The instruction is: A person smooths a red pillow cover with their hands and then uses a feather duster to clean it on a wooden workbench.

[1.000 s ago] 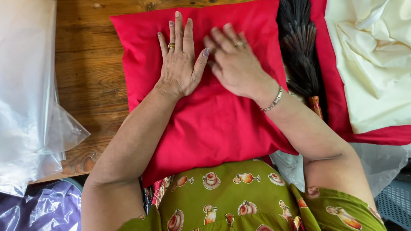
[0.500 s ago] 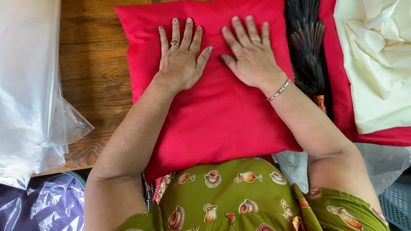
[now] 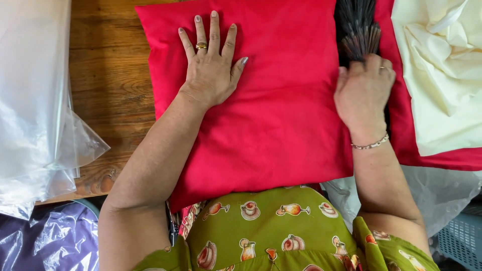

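Red cushion (image 3: 281,125) lies flat on the wooden table (image 3: 108,85), its near edge against the person's green patterned dress (image 3: 281,236); left hand (image 3: 212,68) rests palm-down on the cushion's upper left part, fingers spread apart and straight, gripping nothing; gold ring (image 3: 201,46) on one finger.

Right hand (image 3: 364,93) is at the cushion's right edge, fingers curled down over the dark bristled brush (image 3: 357,30) lying there; hand seems closed on the brush, though the fingertips are hidden, so the grip itself cannot be confirmed; beaded bracelet (image 3: 370,145) on that wrist.

Brush sits between the cushion and a second red cloth (image 3: 401,135); cream fabric (image 3: 437,75) lies crumpled on that cloth, far right.

Clear plastic sheeting (image 3: 35,110) is heaped on the table's left side, well apart from both hands; purple plastic (image 3: 45,241) shows below it.
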